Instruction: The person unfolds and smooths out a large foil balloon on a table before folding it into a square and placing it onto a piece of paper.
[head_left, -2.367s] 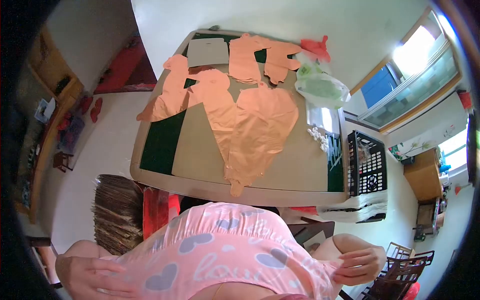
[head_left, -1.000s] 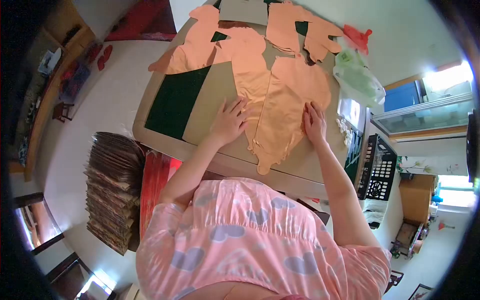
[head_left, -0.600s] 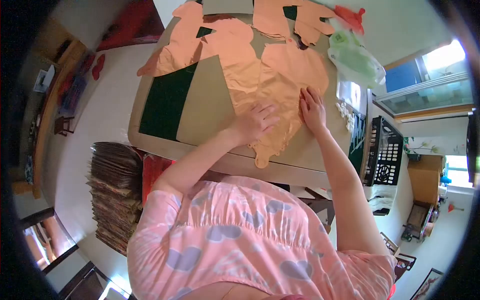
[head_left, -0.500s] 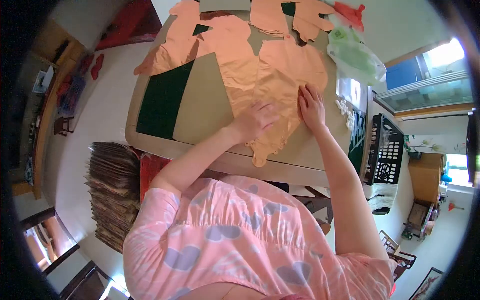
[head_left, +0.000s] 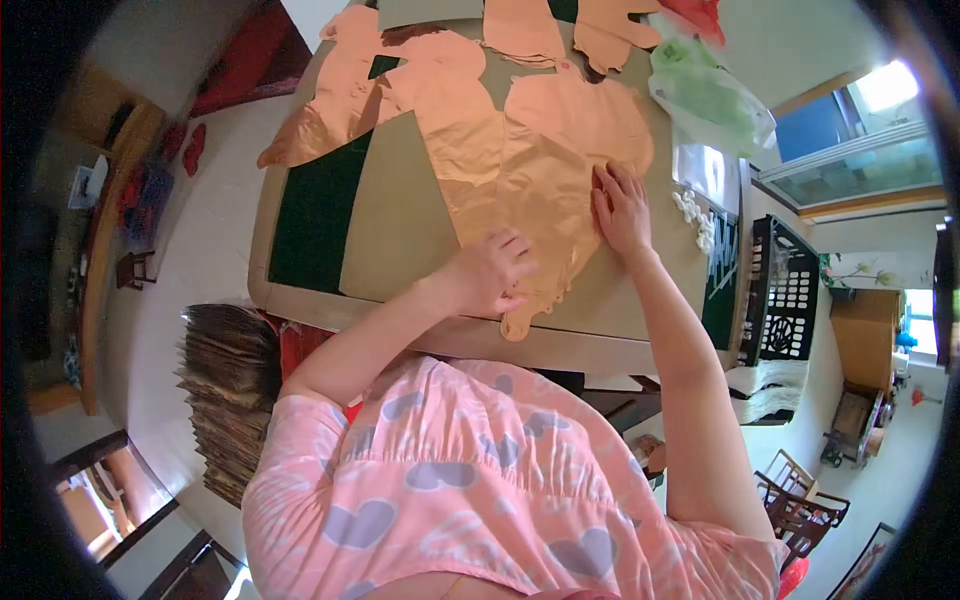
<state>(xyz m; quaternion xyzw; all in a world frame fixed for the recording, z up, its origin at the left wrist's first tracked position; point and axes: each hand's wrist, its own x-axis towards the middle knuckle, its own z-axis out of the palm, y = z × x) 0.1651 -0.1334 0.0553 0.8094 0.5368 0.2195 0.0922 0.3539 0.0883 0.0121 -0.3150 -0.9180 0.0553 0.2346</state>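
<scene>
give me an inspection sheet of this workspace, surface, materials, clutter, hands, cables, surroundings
surface: table with a brown sheet over green covering
job's things: large orange foil piece, creased; more foil pieces beyond
clutter: green-and-white plastic bag, small white pieces and pale sticks at the right side
left hand: at the foil's lower left, fingers curled; grip unclear
right hand: at the foil's right edge, fingers extended
cables: nothing seen
surroundings: black crate right of the table, brown stack at the near left
</scene>
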